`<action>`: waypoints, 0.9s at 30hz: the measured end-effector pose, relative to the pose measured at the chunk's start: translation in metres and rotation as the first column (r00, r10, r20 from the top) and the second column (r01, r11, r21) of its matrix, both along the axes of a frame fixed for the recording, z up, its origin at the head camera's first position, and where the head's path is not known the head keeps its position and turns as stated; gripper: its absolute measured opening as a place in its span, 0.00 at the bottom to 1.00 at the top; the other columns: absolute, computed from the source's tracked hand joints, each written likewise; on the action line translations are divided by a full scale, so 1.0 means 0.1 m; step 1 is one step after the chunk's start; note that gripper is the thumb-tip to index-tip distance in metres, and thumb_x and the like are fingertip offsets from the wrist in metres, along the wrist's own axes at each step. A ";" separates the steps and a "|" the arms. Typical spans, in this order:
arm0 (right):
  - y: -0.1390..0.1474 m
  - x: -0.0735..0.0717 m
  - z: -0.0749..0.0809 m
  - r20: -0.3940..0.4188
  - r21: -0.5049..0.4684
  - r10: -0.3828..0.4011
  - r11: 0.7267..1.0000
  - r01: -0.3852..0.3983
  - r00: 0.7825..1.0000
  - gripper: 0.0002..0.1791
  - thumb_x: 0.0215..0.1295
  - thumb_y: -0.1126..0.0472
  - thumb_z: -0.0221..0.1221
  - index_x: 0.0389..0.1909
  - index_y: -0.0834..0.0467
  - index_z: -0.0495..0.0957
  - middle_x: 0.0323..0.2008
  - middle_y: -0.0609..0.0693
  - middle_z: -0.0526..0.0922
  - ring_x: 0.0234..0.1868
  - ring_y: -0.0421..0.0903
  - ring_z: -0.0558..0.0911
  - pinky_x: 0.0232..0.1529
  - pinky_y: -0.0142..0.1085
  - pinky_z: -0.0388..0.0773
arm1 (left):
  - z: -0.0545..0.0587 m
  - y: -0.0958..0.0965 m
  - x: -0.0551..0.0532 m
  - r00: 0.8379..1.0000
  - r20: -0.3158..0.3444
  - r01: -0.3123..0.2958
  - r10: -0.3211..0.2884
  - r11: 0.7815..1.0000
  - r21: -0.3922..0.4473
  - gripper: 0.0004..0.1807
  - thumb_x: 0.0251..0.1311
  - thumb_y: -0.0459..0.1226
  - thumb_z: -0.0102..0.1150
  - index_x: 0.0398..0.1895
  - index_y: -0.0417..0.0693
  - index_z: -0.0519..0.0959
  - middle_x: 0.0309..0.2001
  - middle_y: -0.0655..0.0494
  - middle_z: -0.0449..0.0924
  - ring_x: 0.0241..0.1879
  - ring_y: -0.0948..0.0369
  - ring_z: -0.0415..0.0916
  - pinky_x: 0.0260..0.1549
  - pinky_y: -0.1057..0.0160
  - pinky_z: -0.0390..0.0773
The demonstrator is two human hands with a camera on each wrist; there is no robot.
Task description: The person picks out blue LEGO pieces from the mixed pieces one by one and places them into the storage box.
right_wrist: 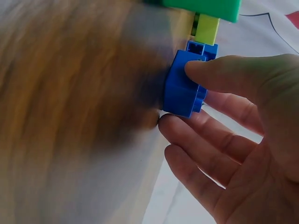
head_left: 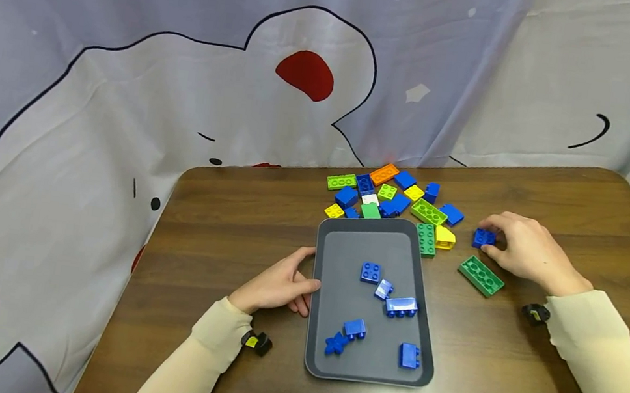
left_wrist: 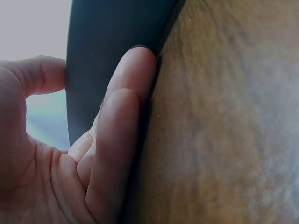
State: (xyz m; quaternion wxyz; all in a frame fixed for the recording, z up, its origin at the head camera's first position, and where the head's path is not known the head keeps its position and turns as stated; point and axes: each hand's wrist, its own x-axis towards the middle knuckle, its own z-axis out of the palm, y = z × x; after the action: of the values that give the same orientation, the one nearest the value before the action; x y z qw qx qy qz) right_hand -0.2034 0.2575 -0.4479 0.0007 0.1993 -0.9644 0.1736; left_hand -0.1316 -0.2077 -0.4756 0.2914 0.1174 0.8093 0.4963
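My right hand (head_left: 527, 250) pinches a blue toy building brick (head_left: 484, 237) between thumb and fingers, on the right part of the table. In the right wrist view the thumb lies on the side of that blue brick (right_wrist: 179, 86). A green brick (head_left: 481, 276) lies studs down just in front of it. My left hand (head_left: 278, 282) grips the left edge of a grey tray (head_left: 345, 243), its thumb at the rim and its fingers against the outer wall (left_wrist: 86, 60). Several blue pieces lie apart in the tray, among them a long brick (head_left: 401, 307) and a star-shaped piece (head_left: 335, 344).
Behind the tray lies a loose pile of mixed bricks, with an orange brick (head_left: 384, 174), a yellow brick (head_left: 444, 238) and a green brick (head_left: 425, 240) touching or near the tray's far corner. A patterned curtain (head_left: 185, 102) hangs along the back edge of the wooden table (head_left: 219, 211).
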 end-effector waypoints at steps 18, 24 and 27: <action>-0.41 0.32 0.23 -0.118 -0.182 0.034 0.982 -0.055 0.992 0.21 0.56 0.65 0.75 0.51 0.57 0.84 0.45 0.52 0.87 0.42 0.51 0.87 0.43 0.51 0.85 | 0.00 0.00 -0.01 1.000 0.007 -0.005 0.005 1.000 -0.009 0.44 0.72 0.43 0.60 0.83 0.53 0.47 0.27 0.49 0.88 0.23 0.53 0.87 0.27 0.55 0.87; -0.63 0.50 0.32 -0.167 -0.166 0.112 0.976 -0.140 0.980 0.22 0.55 0.65 0.75 0.52 0.56 0.84 0.45 0.50 0.86 0.40 0.48 0.85 0.40 0.47 0.84 | -0.01 0.00 -0.01 1.000 0.006 -0.005 0.005 1.000 -0.006 0.44 0.72 0.44 0.60 0.83 0.53 0.47 0.27 0.48 0.88 0.24 0.52 0.87 0.27 0.55 0.87; -0.73 0.58 0.35 -0.150 -0.160 0.138 0.974 -0.162 0.979 0.23 0.55 0.65 0.75 0.52 0.55 0.84 0.46 0.49 0.86 0.40 0.45 0.84 0.41 0.45 0.85 | -0.01 0.00 -0.01 1.000 0.005 -0.004 0.004 1.000 -0.009 0.44 0.72 0.44 0.60 0.83 0.53 0.47 0.27 0.49 0.88 0.24 0.53 0.87 0.27 0.55 0.87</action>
State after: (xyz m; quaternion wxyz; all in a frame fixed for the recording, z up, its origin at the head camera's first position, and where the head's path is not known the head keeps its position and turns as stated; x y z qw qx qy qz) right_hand -0.1454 0.1846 -0.4125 0.0714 0.2823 -0.9257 0.2414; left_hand -0.1323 -0.2075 -0.4764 0.2930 0.1130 0.8109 0.4938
